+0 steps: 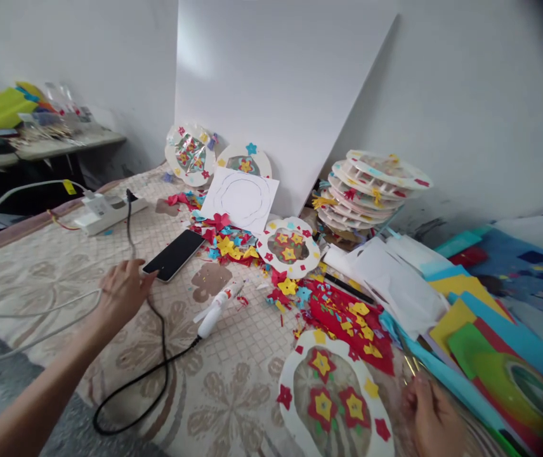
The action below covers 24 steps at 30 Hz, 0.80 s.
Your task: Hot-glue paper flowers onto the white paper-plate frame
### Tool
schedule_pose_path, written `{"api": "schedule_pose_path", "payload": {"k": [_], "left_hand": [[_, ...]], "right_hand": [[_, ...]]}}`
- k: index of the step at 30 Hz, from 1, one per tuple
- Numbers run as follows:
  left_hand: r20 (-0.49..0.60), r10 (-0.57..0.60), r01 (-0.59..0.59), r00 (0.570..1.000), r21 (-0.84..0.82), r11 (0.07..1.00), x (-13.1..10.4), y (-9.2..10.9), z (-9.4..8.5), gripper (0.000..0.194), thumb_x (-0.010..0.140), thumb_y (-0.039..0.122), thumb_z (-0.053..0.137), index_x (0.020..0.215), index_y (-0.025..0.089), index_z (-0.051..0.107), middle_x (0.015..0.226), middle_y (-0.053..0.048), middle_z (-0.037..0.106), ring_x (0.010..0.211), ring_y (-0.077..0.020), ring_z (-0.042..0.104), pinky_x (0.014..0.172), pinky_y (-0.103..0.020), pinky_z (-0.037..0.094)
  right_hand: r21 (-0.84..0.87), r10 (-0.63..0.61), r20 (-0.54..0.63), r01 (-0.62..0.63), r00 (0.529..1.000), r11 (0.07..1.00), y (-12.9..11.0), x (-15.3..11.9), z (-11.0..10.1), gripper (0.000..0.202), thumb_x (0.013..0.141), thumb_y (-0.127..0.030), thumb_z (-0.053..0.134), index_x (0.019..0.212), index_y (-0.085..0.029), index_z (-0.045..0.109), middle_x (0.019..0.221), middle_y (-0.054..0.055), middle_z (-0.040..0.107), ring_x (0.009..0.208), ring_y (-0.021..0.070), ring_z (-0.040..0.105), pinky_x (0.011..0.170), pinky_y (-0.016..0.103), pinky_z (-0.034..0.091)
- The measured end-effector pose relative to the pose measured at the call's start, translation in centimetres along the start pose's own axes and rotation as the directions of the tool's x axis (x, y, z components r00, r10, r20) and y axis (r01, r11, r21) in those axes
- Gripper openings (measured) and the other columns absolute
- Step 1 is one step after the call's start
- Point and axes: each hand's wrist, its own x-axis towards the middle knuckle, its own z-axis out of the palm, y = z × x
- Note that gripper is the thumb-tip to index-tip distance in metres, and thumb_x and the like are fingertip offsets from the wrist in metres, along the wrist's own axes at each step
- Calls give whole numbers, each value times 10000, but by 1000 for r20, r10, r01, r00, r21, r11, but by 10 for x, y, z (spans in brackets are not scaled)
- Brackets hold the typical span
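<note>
My left hand [126, 291] is closed at the near corner of a black-screened phone [176, 254], thumb and finger against its edge. A dark power cable runs beside that hand. At lower right, my right hand [433, 416] is closed around thin gold-coloured strips [412, 365], whose kind I cannot make out. Beside it lies a white scalloped paper ring [291, 374] with a clear middle, decorated with red and yellow stars. A white glue gun [214, 314] lies between my hands, its black cord looping toward me.
Cut paper flowers [233, 247] lie heaped at the centre. Behind them are a sheet with a drawn outline [243, 197] and another decorated ring [262, 244]. Stacked rings [371, 190] stand at the back right. Coloured paper [485, 343] lies right, a power strip [104, 217] left.
</note>
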Motion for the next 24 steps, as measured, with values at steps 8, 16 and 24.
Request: {"api": "schedule_pose_path", "payload": {"k": [8, 16, 24], "left_hand": [[48, 109, -104, 993, -95, 990, 55, 44, 34, 678, 779, 436, 463, 1342, 86, 320, 1248, -213, 515, 1135, -343, 496, 920, -425, 391], [77, 94, -83, 993, -129, 988, 69, 45, 37, 708, 746, 418, 484, 1336, 61, 323, 1218, -234, 534, 1123, -372, 502, 913, -444, 386], [76, 61, -46, 995, -192, 980, 69, 43, 43, 769, 760, 477, 484, 1372, 67, 267, 1250, -257, 503, 1169, -400, 467, 937, -499, 369]], "right_hand": [[8, 11, -6, -11, 1000, 1000, 0, 0, 1, 563, 773, -713, 423, 603, -183, 509, 520, 16, 549, 548, 176, 500, 574, 302, 381], [-12, 22, -16, -22, 1000, 1000, -2, -1, 2, 551, 779, -701, 433, 615, -181, 511, 525, 8, 547, 545, 167, 497, 569, 291, 379], [-19, 33, -1, -33, 999, 999, -1, -1, 1, 529, 797, -677, 433, 615, -184, 504, 524, 4, 547, 543, 167, 499, 575, 292, 381]]}}
